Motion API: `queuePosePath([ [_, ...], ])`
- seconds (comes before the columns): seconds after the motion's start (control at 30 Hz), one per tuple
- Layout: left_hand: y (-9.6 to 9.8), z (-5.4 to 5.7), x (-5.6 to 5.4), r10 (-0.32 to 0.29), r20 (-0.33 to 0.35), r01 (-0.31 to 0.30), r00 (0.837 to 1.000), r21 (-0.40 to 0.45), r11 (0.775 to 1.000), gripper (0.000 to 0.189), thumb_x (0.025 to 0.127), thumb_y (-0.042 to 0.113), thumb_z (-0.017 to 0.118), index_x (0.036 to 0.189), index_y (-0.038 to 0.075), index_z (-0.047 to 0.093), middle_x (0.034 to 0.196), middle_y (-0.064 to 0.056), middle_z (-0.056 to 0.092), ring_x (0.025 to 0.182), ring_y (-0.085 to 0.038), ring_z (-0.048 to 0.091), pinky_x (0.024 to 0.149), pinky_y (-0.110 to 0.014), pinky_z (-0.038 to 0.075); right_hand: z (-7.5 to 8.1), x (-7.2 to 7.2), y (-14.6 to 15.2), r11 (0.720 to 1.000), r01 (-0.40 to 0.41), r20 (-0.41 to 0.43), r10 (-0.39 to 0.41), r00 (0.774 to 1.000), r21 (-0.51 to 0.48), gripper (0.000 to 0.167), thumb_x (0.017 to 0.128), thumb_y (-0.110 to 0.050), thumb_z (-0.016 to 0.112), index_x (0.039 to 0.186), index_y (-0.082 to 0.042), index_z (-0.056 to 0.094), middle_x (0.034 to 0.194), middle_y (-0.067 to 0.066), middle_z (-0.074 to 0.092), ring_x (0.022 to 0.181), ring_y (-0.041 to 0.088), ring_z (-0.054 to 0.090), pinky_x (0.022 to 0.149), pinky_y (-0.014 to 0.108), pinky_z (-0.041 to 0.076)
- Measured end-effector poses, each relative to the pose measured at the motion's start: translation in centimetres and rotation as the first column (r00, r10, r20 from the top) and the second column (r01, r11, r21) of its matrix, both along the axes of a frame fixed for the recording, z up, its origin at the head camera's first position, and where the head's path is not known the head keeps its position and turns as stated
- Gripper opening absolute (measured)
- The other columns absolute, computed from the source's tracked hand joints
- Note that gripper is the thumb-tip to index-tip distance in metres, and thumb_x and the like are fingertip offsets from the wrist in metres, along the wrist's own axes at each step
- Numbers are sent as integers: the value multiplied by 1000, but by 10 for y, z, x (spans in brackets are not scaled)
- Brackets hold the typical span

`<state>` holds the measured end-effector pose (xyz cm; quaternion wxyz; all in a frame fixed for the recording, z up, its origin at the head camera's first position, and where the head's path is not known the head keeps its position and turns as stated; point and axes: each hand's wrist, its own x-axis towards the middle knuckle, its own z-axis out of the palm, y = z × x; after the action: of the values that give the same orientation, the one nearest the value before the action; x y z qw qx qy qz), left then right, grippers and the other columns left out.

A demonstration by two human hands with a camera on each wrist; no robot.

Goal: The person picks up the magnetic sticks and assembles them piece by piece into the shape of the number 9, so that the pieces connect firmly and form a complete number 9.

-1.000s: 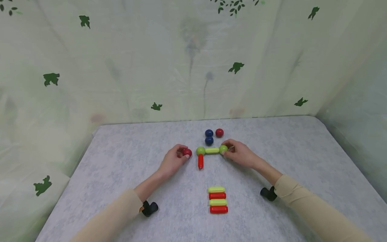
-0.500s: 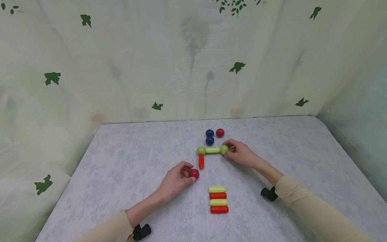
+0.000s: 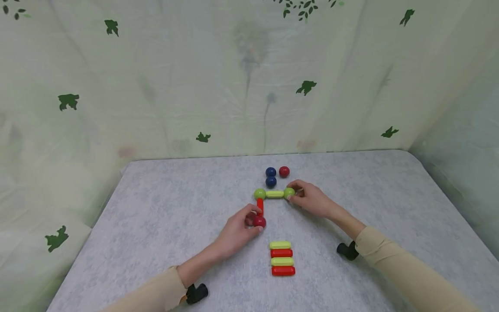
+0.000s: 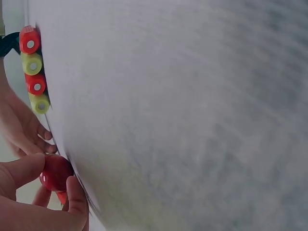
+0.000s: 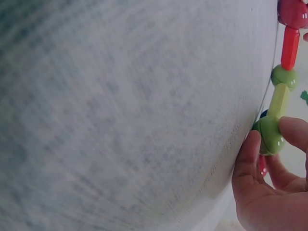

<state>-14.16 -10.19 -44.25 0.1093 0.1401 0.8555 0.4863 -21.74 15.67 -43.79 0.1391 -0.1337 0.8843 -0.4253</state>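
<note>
My left hand (image 3: 238,229) pinches a dark red ball (image 3: 259,222) between thumb and fingers, right at the near end of a red rod (image 3: 260,207). That rod's far end meets a green ball (image 3: 259,193). From there a yellow-green rod (image 3: 274,194) runs right to a second green ball (image 5: 271,135), which my right hand (image 3: 312,198) holds with thumb and fingertips. In the right wrist view the red ball, red rod, green ball, yellow-green rod and green ball form one line. White round ends show on the spare rods (image 4: 33,66) in the left wrist view.
Two blue balls (image 3: 270,181) and another red ball (image 3: 284,171) lie beyond the joined pieces. Nearer the person, yellow-green and red rods (image 3: 282,261) lie stacked in a row. The grey table's back edge meets a patterned curtain (image 3: 167,86).
My left hand has carried the red ball from left of the green ball toward the person, then right to the red rod's near end. The right hand has stayed on its green ball.
</note>
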Motion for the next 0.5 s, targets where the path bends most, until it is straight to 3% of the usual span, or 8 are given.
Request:
queuePosePath([
  [0.27, 4, 3, 0, 24, 82, -29, 996, 50, 998, 27, 92, 11, 68, 119, 8, 64, 107, -3, 59, 94, -21, 53, 75, -31, 49, -1, 2, 2, 1000, 14, 11, -14, 1000, -4, 43, 96, -16, 63, 135, -4, 52, 128, 15, 57, 103, 25, 60, 82, 36, 53],
  [0.37, 4, 3, -1, 38, 106, -45, 994, 67, 997, 28, 91, 10, 68, 119, 8, 63, 106, -5, 59, 94, -22, 52, 73, -31, 48, 2, 12, 2, 999, 38, -2, -38, 999, 12, 47, 96, -17, 63, 139, -6, 49, 134, 14, 54, 104, 25, 59, 84, 37, 53],
  [0.5, 6, 5, 0, 59, 136, -70, 989, 79, 994, 28, 91, 9, 68, 119, 7, 63, 105, -5, 59, 93, -23, 51, 74, -33, 47, 9, 34, 2, 997, 50, -91, -44, 995, 61, 45, 96, -17, 64, 137, -9, 50, 133, 11, 53, 104, 22, 59, 84, 38, 52],
])
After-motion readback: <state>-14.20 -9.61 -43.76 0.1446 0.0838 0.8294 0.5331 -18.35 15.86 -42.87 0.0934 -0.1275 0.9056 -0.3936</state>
